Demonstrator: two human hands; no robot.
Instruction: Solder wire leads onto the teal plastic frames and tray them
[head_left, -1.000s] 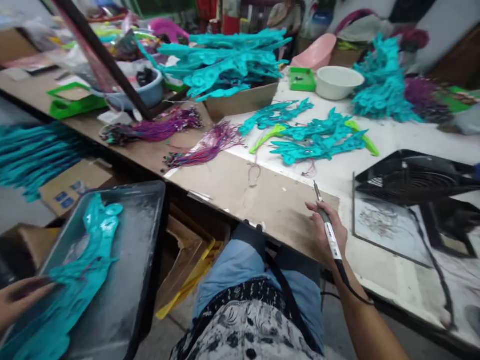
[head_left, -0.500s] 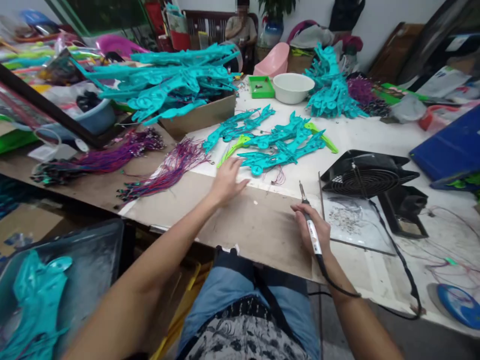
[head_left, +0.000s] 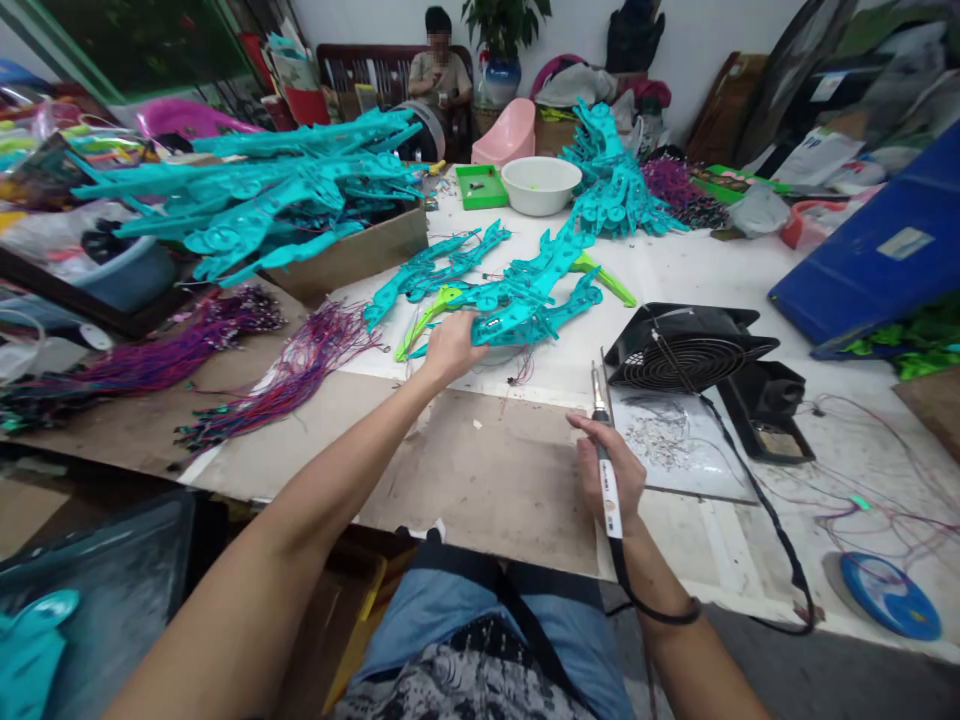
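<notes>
My left hand (head_left: pixel 453 346) is closed round the near end of a teal plastic part (head_left: pixel 517 318), among several similar teal parts on the table. A lime-green plastic piece (head_left: pixel 429 318) lies just beyond that hand, and thin wires trail beside the held part. My right hand (head_left: pixel 616 468) grips a soldering iron (head_left: pixel 609 495) by its white handle, tip pointing up and away from me. Its black cable loops over my right wrist. Below and between the hands lies a brown board (head_left: pixel 480 480).
A black fan (head_left: pixel 686 348) and a soldering iron stand (head_left: pixel 769 410) are at the right. Bundles of red and purple wires (head_left: pixel 289 365) lie at the left, near a cardboard box (head_left: pixel 360 255) piled with teal parts. Farther back are a white basin (head_left: pixel 541 188) and a seated person (head_left: pixel 439 75).
My left hand has moved forward from the table edge and closed on a teal part, which has shifted and tilted. The right hand still holds the soldering iron. The view has turned slightly right.
</notes>
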